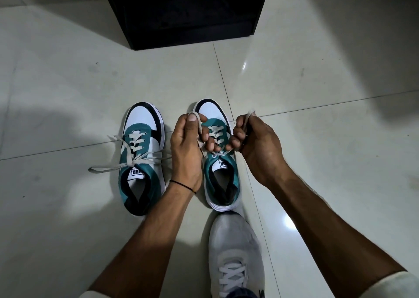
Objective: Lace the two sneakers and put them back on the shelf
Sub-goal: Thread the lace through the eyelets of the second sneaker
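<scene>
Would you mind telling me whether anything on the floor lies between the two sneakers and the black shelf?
Nothing visible does. Only bare tile floor separates the left sneaker and right sneaker from the shelf. Both hands, left and right, hold the right sneaker's lace ends.

Both forearms are bare from the lower edge of the frame up to the hands. At each lower corner a pale, cream-white rolled sleeve [394, 285] edge shows above the elbow. The left hand [188, 143] has a thin black thread band [182, 185] round its wrist, with a small yellowish bead on it. At lower centre, a light grey shoe [235, 252] with white crossed laces is worn, with a dark trouser hem above it.
</scene>
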